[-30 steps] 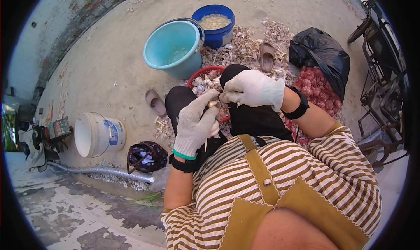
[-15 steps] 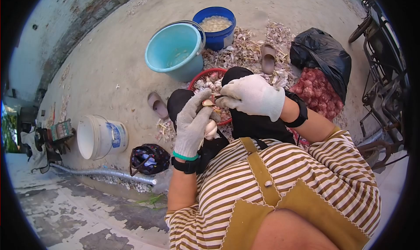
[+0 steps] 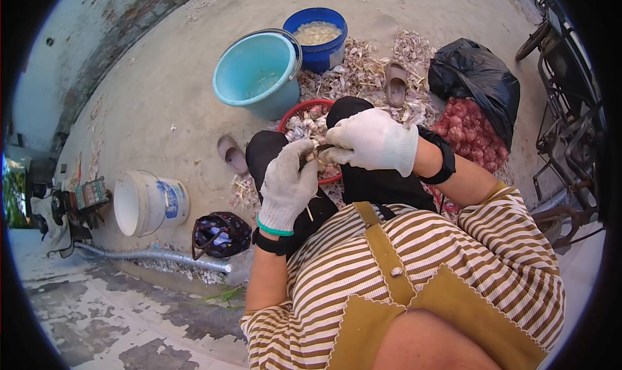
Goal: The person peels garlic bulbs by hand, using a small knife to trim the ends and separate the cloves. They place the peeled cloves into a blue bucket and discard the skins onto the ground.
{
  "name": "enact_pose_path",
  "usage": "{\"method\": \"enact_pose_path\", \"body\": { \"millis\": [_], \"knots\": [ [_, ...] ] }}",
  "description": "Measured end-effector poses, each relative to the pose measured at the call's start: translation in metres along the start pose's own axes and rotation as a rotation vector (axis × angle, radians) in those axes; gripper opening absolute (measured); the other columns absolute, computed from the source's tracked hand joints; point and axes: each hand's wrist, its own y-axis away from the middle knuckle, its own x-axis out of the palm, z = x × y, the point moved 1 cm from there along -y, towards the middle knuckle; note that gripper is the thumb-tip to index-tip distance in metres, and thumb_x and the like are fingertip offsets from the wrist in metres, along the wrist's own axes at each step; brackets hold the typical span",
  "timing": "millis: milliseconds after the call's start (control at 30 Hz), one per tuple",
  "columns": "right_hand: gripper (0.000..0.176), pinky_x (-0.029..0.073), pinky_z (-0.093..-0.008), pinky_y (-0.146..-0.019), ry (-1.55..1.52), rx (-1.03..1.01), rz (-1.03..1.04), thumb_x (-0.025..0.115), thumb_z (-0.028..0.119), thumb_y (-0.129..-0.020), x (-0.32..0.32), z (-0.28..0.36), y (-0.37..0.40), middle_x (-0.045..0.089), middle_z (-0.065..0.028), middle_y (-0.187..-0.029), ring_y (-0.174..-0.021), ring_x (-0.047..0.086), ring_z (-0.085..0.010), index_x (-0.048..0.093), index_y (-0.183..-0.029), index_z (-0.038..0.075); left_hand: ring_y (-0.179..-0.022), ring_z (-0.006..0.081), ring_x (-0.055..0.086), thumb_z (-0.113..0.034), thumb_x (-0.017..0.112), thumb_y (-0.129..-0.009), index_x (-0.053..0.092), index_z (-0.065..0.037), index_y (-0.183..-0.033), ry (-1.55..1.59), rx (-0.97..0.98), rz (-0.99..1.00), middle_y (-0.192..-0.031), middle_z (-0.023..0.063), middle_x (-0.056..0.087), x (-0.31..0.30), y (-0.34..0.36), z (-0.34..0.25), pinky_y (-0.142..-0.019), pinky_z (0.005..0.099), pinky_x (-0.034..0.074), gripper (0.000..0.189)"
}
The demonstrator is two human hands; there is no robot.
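My left hand (image 3: 289,179), in a pale glove with a green cuff, is closed around garlic that its fingers mostly hide. My right hand (image 3: 370,139), in a white glove, meets it fingertip to fingertip and pinches a small dark object (image 3: 322,148), too small to name. A thin pale stalk sticks out below my left hand. Just beyond both hands, between my knees, a red basket (image 3: 283,119) holds garlic bulbs (image 3: 299,126); my hands cover part of it.
A light blue bucket (image 3: 227,78) and a dark blue bucket (image 3: 324,58) of peeled cloves stand ahead. Garlic skins and slippers lie around. At right are a black bag (image 3: 476,78), a red net sack (image 3: 468,134) of garlic and a cart; at left, a white bucket (image 3: 129,205) and patterned bag.
My left hand has turned and closed in towards my right fingertips. The clove and bulb that showed in it are now hidden behind its fingers.
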Motion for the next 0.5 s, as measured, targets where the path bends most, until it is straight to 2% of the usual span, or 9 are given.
{"method": "enact_pose_path", "body": {
  "millis": [33, 100, 233, 300, 333, 400, 500],
  "knots": [
    [0.033, 0.052, -0.0424, -0.064, -0.001, -0.001, 0.000, 0.053, 0.041, -0.091, -0.002, 0.002, 0.000, 0.065, -0.0144, -0.075, -0.074, 0.066, -0.0322, 0.067, -0.090, 0.010, -0.050, 0.0066, 0.049, 0.004, 0.053, -0.089, 0.055, 0.000, -0.120, -0.001, -0.001, 0.000, -0.080, 0.0044, 0.057, -0.002, 0.000, -0.005, -0.043, 0.0220, 0.037, 0.031],
    [0.035, 0.051, -0.0428, -0.063, -0.008, -0.004, 0.000, 0.060, 0.040, -0.087, -0.004, 0.004, 0.000, 0.065, -0.0145, -0.077, -0.074, 0.065, -0.0332, 0.064, -0.086, 0.006, -0.049, 0.0061, 0.048, 0.005, 0.052, -0.087, 0.057, 0.001, -0.118, 0.303, -0.308, 0.079, -0.079, 0.0036, 0.057, -0.004, -0.001, -0.011, -0.043, 0.0219, 0.037, 0.031],
    [0.035, 0.051, -0.0425, -0.063, -0.025, -0.029, -0.032, 0.059, 0.040, -0.087, -0.001, 0.002, -0.001, 0.064, -0.0145, -0.075, -0.073, 0.065, -0.0331, 0.065, -0.086, 0.006, -0.049, 0.0050, 0.046, 0.005, 0.053, -0.087, 0.057, 0.001, -0.117, 0.417, -0.411, 0.069, -0.076, 0.0016, 0.056, -0.005, -0.001, -0.013, -0.042, 0.0213, 0.036, 0.031],
    [0.035, 0.051, -0.0424, -0.064, -0.037, -0.013, 0.005, 0.059, 0.040, -0.088, -0.002, 0.003, 0.000, 0.064, -0.0149, -0.076, -0.074, 0.065, -0.0332, 0.065, -0.085, 0.005, -0.073, 0.0329, 0.067, -0.002, 0.059, -0.082, 0.061, -0.003, -0.110, 0.058, -0.269, 0.052, -0.085, 0.0178, 0.067, -0.006, -0.002, -0.013, -0.062, 0.0375, 0.053, 0.027],
    [0.035, 0.051, -0.0424, -0.064, -0.037, -0.012, 0.006, 0.059, 0.040, -0.088, -0.002, 0.003, 0.000, 0.064, -0.0149, -0.076, -0.074, 0.065, -0.0332, 0.065, -0.085, 0.005, -0.073, 0.0329, 0.067, -0.002, 0.059, -0.082, 0.061, -0.003, -0.110, 0.058, -0.269, 0.052, -0.085, 0.0178, 0.067, -0.007, -0.003, -0.013, -0.062, 0.0375, 0.053, 0.027],
    [0.039, 0.052, -0.0424, -0.066, -0.033, -0.019, 0.006, 0.051, 0.045, -0.090, 0.000, 0.000, 0.000, 0.066, -0.0142, -0.078, -0.076, 0.066, -0.0322, 0.067, -0.090, 0.010, -0.076, 0.0341, 0.067, -0.004, 0.060, -0.083, 0.062, -0.004, -0.110, -0.132, -0.055, 0.051, -0.088, 0.0183, 0.067, -0.009, -0.006, -0.016, -0.064, 0.0392, 0.053, 0.028],
    [0.034, 0.052, -0.0426, -0.067, -0.035, -0.008, 0.025, 0.053, 0.042, -0.089, 0.004, -0.004, -0.001, 0.066, -0.0142, -0.078, -0.076, 0.066, -0.0325, 0.068, -0.090, 0.010, -0.079, 0.0354, 0.066, -0.006, 0.062, -0.082, 0.062, -0.006, -0.109, -0.239, 0.032, 0.034, -0.089, 0.0184, 0.066, -0.009, -0.007, -0.019, -0.067, 0.0410, 0.053, 0.027]
  ]
}}
